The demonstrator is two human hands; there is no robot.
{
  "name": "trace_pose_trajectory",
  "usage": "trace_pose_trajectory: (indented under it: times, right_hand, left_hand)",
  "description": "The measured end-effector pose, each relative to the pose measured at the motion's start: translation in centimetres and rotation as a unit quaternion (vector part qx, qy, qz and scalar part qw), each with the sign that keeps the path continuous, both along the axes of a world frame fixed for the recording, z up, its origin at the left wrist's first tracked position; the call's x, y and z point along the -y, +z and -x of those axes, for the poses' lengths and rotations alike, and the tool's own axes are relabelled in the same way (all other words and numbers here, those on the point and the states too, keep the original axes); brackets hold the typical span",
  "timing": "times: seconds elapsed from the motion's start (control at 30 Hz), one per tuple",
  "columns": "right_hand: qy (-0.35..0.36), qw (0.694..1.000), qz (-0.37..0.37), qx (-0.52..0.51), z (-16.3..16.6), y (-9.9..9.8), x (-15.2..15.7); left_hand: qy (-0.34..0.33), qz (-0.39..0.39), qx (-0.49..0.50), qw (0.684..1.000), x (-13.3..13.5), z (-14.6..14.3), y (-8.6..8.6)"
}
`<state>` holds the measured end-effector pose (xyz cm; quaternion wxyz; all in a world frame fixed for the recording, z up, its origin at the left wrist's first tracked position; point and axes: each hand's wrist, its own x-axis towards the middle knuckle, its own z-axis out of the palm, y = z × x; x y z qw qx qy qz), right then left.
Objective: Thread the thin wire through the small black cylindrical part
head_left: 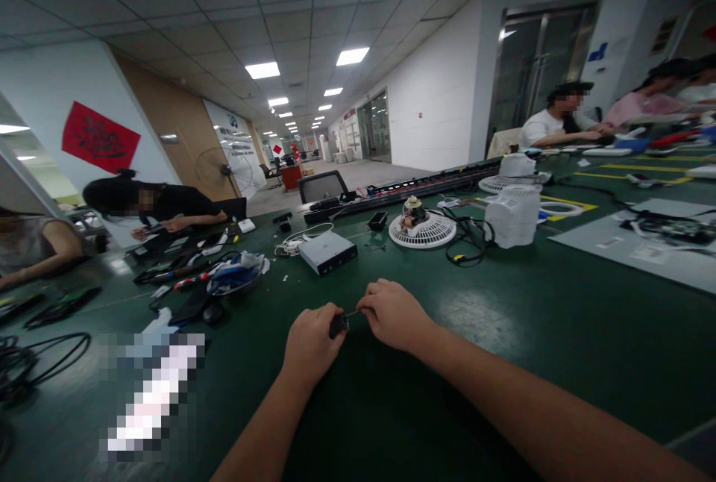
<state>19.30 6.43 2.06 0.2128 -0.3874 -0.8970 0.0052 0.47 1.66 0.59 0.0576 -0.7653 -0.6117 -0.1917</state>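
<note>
My left hand [309,344] is closed round a small black handle [338,325], which looks like a screwdriver's. A thin shaft runs from it to my right hand [391,312]. That hand is closed too, fingers curled over whatever the shaft's tip meets; the thing inside it is hidden. Both hands hover just above the dark green table [503,333], close to its near edge, almost touching each other.
A grey box [328,251] lies beyond my hands. Round white fan grilles [423,229] and a white housing [513,215] stand at the back right, with black cables [468,242]. Tools and cables [212,277] clutter the left. Other people sit at the far left and far right.
</note>
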Motion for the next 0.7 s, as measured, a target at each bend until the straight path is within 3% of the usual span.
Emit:
trace_pose_trajectory:
  times: [0.43, 0.7]
  right_hand:
    - [0.001, 0.998, 0.054, 0.018, 0.23, -0.22, 0.11]
    - [-0.135, 0.985, 0.082, 0.064, 0.31, -0.80, -0.08]
  left_hand:
    - [0.012, 0.001, -0.005, 1.000, 0.06, -0.17, 0.08]
    - [0.035, -0.016, 0.041, 0.998, -0.25, 0.13, -0.19]
